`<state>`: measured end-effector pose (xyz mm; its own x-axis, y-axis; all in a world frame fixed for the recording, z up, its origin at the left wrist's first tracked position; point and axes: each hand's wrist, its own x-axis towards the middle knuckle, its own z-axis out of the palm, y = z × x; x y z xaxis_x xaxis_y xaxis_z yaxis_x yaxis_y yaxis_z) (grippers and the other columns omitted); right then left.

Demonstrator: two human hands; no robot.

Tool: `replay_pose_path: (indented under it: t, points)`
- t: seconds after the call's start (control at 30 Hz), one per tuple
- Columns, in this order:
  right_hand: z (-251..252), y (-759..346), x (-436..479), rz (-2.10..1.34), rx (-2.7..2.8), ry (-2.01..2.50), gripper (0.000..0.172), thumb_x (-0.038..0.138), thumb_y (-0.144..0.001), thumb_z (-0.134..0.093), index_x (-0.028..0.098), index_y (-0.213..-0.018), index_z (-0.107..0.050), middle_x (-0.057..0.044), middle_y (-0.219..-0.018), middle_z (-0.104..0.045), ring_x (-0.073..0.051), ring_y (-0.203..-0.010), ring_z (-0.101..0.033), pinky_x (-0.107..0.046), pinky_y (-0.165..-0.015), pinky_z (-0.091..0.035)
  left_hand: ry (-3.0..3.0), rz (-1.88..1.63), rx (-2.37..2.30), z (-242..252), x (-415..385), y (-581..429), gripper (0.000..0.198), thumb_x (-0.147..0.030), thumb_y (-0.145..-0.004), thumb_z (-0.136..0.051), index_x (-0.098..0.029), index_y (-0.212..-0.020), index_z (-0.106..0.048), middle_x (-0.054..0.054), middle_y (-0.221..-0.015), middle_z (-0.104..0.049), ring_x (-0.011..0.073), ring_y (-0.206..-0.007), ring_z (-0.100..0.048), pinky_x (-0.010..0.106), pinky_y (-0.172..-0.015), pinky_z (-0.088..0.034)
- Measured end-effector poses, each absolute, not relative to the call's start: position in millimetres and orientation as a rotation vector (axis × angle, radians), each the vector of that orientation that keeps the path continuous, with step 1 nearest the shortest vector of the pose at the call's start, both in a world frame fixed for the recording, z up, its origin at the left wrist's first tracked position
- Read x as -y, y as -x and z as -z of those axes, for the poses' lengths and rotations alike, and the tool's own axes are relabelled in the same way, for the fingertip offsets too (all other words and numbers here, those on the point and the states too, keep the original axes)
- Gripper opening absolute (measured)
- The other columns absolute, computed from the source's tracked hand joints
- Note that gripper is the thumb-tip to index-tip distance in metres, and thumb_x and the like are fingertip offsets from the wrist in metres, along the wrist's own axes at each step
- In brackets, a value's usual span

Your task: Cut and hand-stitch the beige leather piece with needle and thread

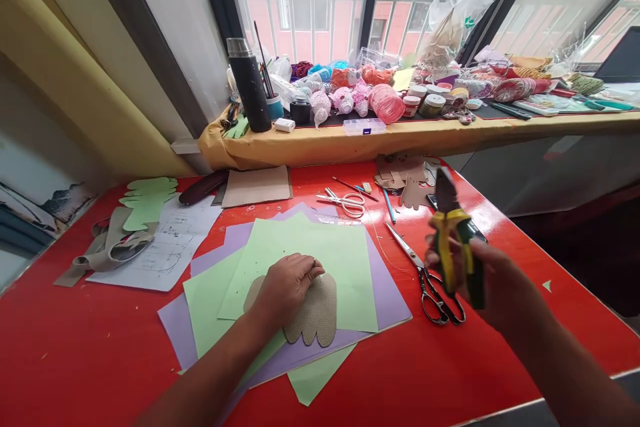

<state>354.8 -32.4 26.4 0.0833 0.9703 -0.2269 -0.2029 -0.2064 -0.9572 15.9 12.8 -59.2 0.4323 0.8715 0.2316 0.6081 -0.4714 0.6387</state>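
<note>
My right hand (480, 273) is raised over the right side of the table, its fingers wrapped round the yellow and black handles of a pair of pliers (450, 227). The pliers point upward and are slightly blurred. Below and left of them lie large scissors (425, 273) with black handles. My left hand (287, 287) rests on a beige leather piece (320, 317) with a scalloped lower edge. Its thumb and fingers are pinched together; a tiny dark thing shows at the fingertips, too small to name. Under the leather are stacked green sheets (345, 260) and purple sheets (390, 293).
White-handled scissors (350, 203), a blue pen (389, 205) and brown leather scraps (400, 170) lie toward the back. On the left are drawn papers (175, 247) and a green cutout (147, 200). A black thermos (250, 90) and yarn balls (387, 103) stand on the windowsill.
</note>
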Motion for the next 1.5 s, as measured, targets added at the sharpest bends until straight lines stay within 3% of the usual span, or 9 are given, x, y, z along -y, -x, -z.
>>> replay_pose_path:
  t: [0.17,0.4,0.53,0.63,0.77,0.93,1.17,1.33,1.5]
  points:
    - [-18,-318,39,-1.698,0.939,1.236,0.053,0.059,-0.085,-0.070,0.016,-0.115,-0.071,-0.008,-0.082,-0.066,-0.019,-0.070,-0.060,-0.026,-0.054,-0.045,-2.224,-0.739,-1.254,58,-12,-18,0.029,-0.030,-0.106,-0.048,-0.022,-0.084,-0.065,0.001,-0.081,-0.072,0.0198,-0.077,-0.065,0.031,-0.071,-0.045]
    - [-33,-300,46,-1.833,0.975,0.881,0.053,0.062,-0.090,-0.065,0.020,-0.122,-0.068,-0.006,-0.087,-0.064,-0.014,-0.059,-0.051,-0.025,-0.050,-0.040,-2.218,-0.716,-1.252,61,-12,-17,0.028,-0.030,-0.106,-0.048,-0.023,-0.084,-0.064,0.001,-0.081,-0.072,0.0194,-0.076,-0.065,0.030,-0.071,-0.045]
    - [-19,-291,55,-1.934,1.136,1.064,0.049,0.061,-0.099,-0.057,0.020,-0.125,-0.067,-0.006,-0.085,-0.064,-0.011,-0.053,-0.046,-0.023,-0.047,-0.036,-2.226,-0.703,-1.265,59,-11,-18,0.029,-0.029,-0.107,-0.047,-0.022,-0.084,-0.064,0.001,-0.082,-0.071,0.0194,-0.077,-0.065,0.030,-0.072,-0.044]
    - [-17,-284,54,-1.732,1.419,1.333,0.054,0.061,-0.101,-0.057,0.023,-0.138,-0.065,-0.007,-0.092,-0.069,-0.015,-0.066,-0.056,-0.027,-0.058,-0.046,-2.232,-0.686,-1.288,57,-10,-18,0.030,-0.031,-0.107,-0.046,-0.022,-0.084,-0.064,0.001,-0.080,-0.070,0.0198,-0.076,-0.063,0.030,-0.070,-0.043]
    - [-28,-270,41,-1.211,1.936,1.399,0.059,0.053,-0.103,-0.056,0.036,-0.159,-0.047,-0.010,-0.135,-0.066,-0.029,-0.120,-0.060,-0.042,-0.098,-0.050,-2.249,-0.656,-1.315,56,-11,-19,0.031,-0.031,-0.106,-0.047,-0.022,-0.081,-0.065,0.002,-0.079,-0.069,0.0207,-0.075,-0.062,0.031,-0.069,-0.042]
    - [-32,-249,28,-0.767,2.373,1.386,0.059,0.039,-0.104,-0.054,0.035,-0.162,-0.042,-0.010,-0.114,-0.068,-0.025,-0.092,-0.066,-0.037,-0.080,-0.052,-2.241,-0.645,-1.322,55,-12,-20,0.028,-0.026,-0.104,-0.048,-0.023,-0.087,-0.070,0.003,-0.084,-0.074,0.0210,-0.080,-0.067,0.030,-0.072,-0.045]
    - [-28,-243,23,-0.525,2.472,1.363,0.059,0.034,-0.105,-0.053,0.033,-0.163,-0.039,-0.010,-0.112,-0.067,-0.024,-0.088,-0.066,-0.033,-0.075,-0.049,-2.224,-0.637,-1.333,56,-12,-19,0.033,-0.030,-0.104,-0.048,-0.022,-0.081,-0.071,0.004,-0.077,-0.072,0.0223,-0.076,-0.066,0.030,-0.070,-0.045]
    - [-31,-244,22,-0.442,2.594,1.379,0.058,0.035,-0.104,-0.056,0.034,-0.160,-0.045,-0.009,-0.109,-0.067,-0.024,-0.086,-0.066,-0.033,-0.072,-0.048,-2.213,-0.666,-1.275,57,-12,-19,0.029,-0.030,-0.106,-0.046,-0.028,-0.108,-0.075,0.002,-0.100,-0.078,0.0220,-0.090,-0.071,0.028,-0.077,-0.047]
    - [-34,-243,22,-0.452,2.507,1.420,0.058,0.035,-0.105,-0.053,0.033,-0.162,-0.040,-0.009,-0.110,-0.066,-0.023,-0.085,-0.065,-0.032,-0.071,-0.047,-2.213,-0.642,-1.330,55,-12,-20,0.034,-0.034,-0.105,-0.049,-0.022,-0.083,-0.071,0.004,-0.078,-0.071,0.0224,-0.075,-0.067,0.029,-0.068,-0.043]
